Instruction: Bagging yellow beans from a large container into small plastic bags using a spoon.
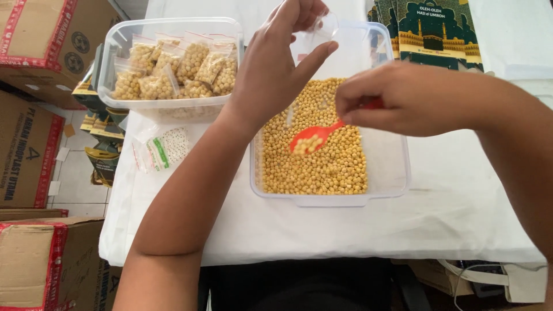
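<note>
While the left hand [282, 63] pinches a small clear bag [320, 30], the right hand [397, 101] grips a red spoon [314, 137] of round yellow chickpeas [322, 167] over a clear plastic tub [391, 167].

Small clear plastic bag [321, 27], empty, pinched open near top centre of the frame, mouth tilted down toward the right. Red plastic spoon [314, 137] at centre, bowl pointing lower left, loaded with a few yellow beans, handle hidden. Clear rectangular tub [387, 167] beneath, centre right, floor covered with round yellow beans [322, 167], right strip bare.
</note>
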